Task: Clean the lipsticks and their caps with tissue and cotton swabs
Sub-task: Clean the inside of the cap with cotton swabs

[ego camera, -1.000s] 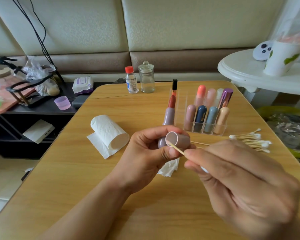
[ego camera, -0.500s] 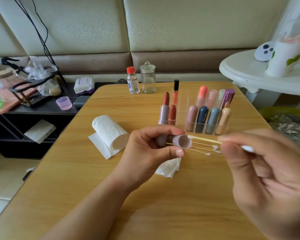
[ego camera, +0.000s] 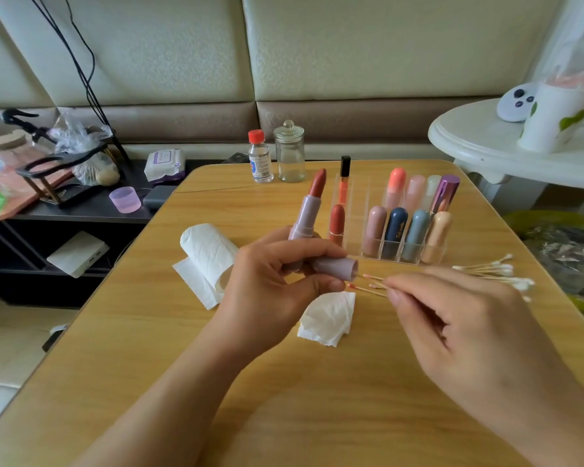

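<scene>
My left hand (ego camera: 267, 291) grips an open mauve lipstick (ego camera: 309, 210), its red-brown bullet pointing up, and also holds its mauve cap (ego camera: 336, 267) sideways with the opening facing right. My right hand (ego camera: 469, 332) is low over the table to the right of the cap. Its fingertips pinch the stick end of a used cotton swab (ego camera: 368, 284), which lies among other pink-tipped swabs. A crumpled tissue (ego camera: 329, 318) lies below the cap. Clean swabs (ego camera: 496, 271) are piled at the right.
On the wooden table (ego camera: 284, 399) are a tissue roll (ego camera: 206, 254), a clear organizer (ego camera: 405, 251) with several capped lipsticks, a red lipstick (ego camera: 337, 220), a lip gloss (ego camera: 344, 180), a red-capped bottle (ego camera: 260, 156) and a glass jar (ego camera: 289, 151). A white side table (ego camera: 486, 146) stands at the right.
My right hand pulled the swab out of the cap and moved down to the used swabs on the table. The left hand tilted the cap's opening rightward.
</scene>
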`<state>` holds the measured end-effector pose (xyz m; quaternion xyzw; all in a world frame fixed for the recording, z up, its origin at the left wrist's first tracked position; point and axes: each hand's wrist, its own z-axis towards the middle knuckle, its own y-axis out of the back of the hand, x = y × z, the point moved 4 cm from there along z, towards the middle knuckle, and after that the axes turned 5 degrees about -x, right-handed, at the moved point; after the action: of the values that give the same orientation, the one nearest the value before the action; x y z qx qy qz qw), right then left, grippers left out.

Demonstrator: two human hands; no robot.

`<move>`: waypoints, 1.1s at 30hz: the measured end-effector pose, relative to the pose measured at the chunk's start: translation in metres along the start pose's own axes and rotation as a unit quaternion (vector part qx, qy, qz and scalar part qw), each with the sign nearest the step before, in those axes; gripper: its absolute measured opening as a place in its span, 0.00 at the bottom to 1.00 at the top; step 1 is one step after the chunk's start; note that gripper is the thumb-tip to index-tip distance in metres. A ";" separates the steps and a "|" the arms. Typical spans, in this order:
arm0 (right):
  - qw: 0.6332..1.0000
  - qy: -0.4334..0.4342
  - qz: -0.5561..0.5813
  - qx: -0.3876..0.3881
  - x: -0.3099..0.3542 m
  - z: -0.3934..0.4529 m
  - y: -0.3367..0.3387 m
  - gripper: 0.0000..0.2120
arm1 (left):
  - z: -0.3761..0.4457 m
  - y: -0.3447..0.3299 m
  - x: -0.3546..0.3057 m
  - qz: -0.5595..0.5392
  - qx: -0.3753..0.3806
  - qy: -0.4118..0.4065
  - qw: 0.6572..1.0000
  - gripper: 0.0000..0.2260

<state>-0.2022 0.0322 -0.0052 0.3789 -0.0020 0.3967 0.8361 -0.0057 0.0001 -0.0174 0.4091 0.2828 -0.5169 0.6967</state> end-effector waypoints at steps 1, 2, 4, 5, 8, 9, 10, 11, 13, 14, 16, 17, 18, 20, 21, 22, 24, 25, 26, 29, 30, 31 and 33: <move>1.000 0.004 0.012 0.011 0.000 0.000 0.000 0.09 | 0.000 -0.001 0.000 0.008 0.006 -0.002 1.000 0.13; 0.999 0.005 0.031 0.012 0.000 0.001 0.000 0.10 | -0.001 -0.002 0.000 0.011 0.014 -0.004 1.000 0.13; 0.997 -0.012 0.070 -0.009 -0.003 0.005 0.003 0.09 | -0.002 -0.004 -0.001 0.001 0.027 -0.001 1.000 0.12; 0.997 -0.024 0.074 -0.022 -0.005 0.006 0.004 0.08 | -0.002 -0.004 -0.002 -0.004 0.029 0.002 1.000 0.12; 0.998 -0.028 0.053 -0.009 -0.007 0.004 -0.001 0.07 | -0.001 -0.002 -0.002 0.005 0.019 0.001 1.000 0.12; 0.998 -0.020 0.065 0.003 -0.005 0.004 -0.002 0.07 | -0.001 -0.001 -0.001 0.009 0.017 0.001 1.000 0.12; 0.996 -0.016 0.085 0.010 -0.004 0.004 -0.002 0.07 | -0.001 -0.001 0.000 0.009 0.017 0.002 1.000 0.13; 0.994 -0.022 0.105 0.005 -0.004 0.005 -0.001 0.07 | -0.001 -0.001 0.000 0.005 0.021 0.004 1.000 0.13; 0.993 -0.040 0.109 -0.021 -0.008 0.007 0.002 0.07 | -0.001 -0.002 -0.001 -0.001 0.025 0.007 1.000 0.12; 0.994 -0.040 0.099 -0.021 -0.008 0.008 0.002 0.06 | -0.001 -0.002 -0.001 -0.001 0.023 0.008 1.000 0.12; 0.995 -0.025 0.099 0.003 -0.005 0.007 -0.001 0.07 | -0.001 -0.001 0.001 0.001 0.020 0.010 1.000 0.11; 0.993 -0.026 0.114 0.011 -0.004 0.006 -0.001 0.08 | -0.001 -0.001 0.001 0.001 0.022 0.012 1.000 0.11; 0.991 -0.034 0.129 0.006 -0.005 0.006 0.000 0.08 | -0.001 -0.002 0.001 0.000 0.024 0.013 1.000 0.11; 0.990 -0.051 0.127 -0.019 -0.010 0.007 0.003 0.07 | -0.001 -0.002 0.001 -0.005 0.024 0.018 1.000 0.12; 0.992 -0.051 0.116 -0.017 -0.011 0.007 0.002 0.07 | -0.001 -0.002 0.001 -0.006 0.023 0.020 1.000 0.12; 0.993 -0.046 0.113 -0.003 -0.010 0.006 0.000 0.07 | -0.001 -0.002 0.002 -0.005 0.024 0.022 0.999 0.12; 0.989 -0.041 0.137 0.025 -0.008 0.006 -0.002 0.10 | -0.002 -0.005 0.002 -0.003 0.034 0.028 0.999 0.12; 0.988 -0.041 0.150 0.023 -0.007 0.006 -0.001 0.11 | -0.003 -0.006 0.001 -0.004 0.040 0.033 0.999 0.12; 0.987 -0.040 0.153 0.011 -0.006 0.006 0.001 0.10 | -0.003 -0.007 0.000 -0.005 0.044 0.038 0.998 0.12; 0.993 -0.023 0.115 -0.021 -0.005 0.005 0.000 0.08 | -0.003 -0.007 -0.002 0.023 0.043 0.036 0.998 0.14; 0.995 -0.012 0.095 -0.025 -0.004 0.003 -0.003 0.07 | -0.003 -0.007 -0.002 0.042 0.040 0.030 0.998 0.14; 0.997 -0.001 0.076 -0.025 -0.002 0.002 -0.005 0.06 | -0.003 -0.007 -0.004 0.062 0.039 0.021 0.997 0.15; 0.998 0.015 0.050 -0.020 0.001 -0.001 -0.009 0.07 | -0.004 -0.007 -0.006 0.100 0.039 -0.002 0.994 0.14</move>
<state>-0.1956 0.0300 -0.0113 0.3555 -0.0165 0.4433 0.8227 -0.0143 0.0057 -0.0166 0.4614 0.2188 -0.4561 0.7289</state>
